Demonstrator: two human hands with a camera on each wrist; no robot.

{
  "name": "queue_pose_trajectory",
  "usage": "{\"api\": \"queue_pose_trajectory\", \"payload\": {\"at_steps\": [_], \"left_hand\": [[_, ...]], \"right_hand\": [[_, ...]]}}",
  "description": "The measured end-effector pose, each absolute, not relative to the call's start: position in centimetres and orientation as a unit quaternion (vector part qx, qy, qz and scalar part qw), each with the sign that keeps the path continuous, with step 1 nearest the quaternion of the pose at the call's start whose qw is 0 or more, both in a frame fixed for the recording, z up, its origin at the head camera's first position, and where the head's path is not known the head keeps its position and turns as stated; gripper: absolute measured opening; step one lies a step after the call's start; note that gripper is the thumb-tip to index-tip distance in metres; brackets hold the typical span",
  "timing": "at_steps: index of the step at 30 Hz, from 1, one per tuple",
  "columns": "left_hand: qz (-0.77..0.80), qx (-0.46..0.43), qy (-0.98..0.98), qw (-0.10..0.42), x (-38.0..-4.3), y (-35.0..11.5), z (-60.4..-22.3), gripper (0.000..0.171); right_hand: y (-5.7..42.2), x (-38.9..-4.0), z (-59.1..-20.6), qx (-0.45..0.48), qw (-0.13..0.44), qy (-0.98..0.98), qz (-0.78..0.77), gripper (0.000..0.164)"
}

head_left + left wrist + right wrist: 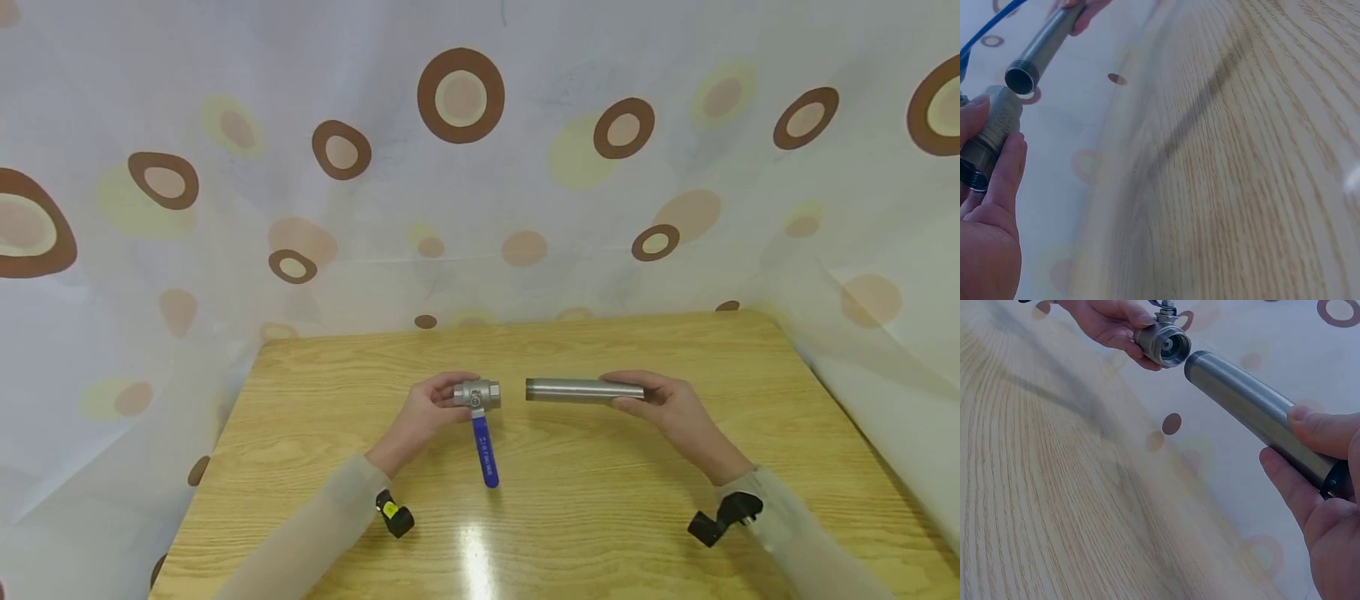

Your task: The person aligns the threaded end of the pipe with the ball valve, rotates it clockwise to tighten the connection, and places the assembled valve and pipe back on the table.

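My left hand grips a metal ball valve by its left end, with the blue lever handle slanting down toward me. Across a small gap, my right hand pinches the right end of a steel pipe between thumb and fingers. The pipe lies level, its threaded end pointing at the valve. In the right wrist view, the valve's open threaded port faces the pipe's end. From the left wrist, the hollow pipe mouth shows close to the valve body. Both things are held above the table.
A wood-grain table spreads beneath both hands. A pale curtain with brown and yellow spots hangs behind it and along both sides. Small black cameras are strapped to the left sleeve and the right sleeve.
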State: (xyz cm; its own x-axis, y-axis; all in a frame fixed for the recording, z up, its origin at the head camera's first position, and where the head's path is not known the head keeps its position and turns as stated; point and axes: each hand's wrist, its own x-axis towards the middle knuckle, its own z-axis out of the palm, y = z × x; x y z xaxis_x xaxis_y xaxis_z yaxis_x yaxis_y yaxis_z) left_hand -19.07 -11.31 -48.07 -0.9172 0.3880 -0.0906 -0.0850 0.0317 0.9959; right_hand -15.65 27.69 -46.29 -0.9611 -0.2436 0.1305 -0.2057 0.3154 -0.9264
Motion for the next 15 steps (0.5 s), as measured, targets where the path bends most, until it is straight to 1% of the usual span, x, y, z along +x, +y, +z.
{"api": "queue_pose_trajectory", "payload": {"at_steps": [15], "left_hand": [[0.700, 0.129, 0.680, 0.175, -19.0, -10.3, -47.6, 0.054]], "right_hand": [[26.5, -16.0, -46.3, -0.148, 0.046, 0.796, -0.586, 0.039]]}}
